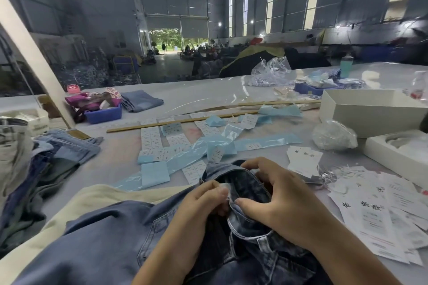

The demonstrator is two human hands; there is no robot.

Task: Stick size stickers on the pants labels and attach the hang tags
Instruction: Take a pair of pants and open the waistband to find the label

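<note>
Together, the left hand [206, 199] and right hand [275, 194] curl over the jeans waistband [240, 178], apparently pinching its label [225, 186].

The near jeans [250, 250] are mottled dark blue acid-wash denim, beside a plain mid-blue denim piece [92, 245] over cream cloth [76, 206]. Pale blue backing strips [261, 143] and white size stickers [151, 140] printed in small black text lie farther off. Right, white hang tags [363, 210] bear black characters; far left, a bright blue bin [104, 114] holds magenta cloth [78, 100].
</note>
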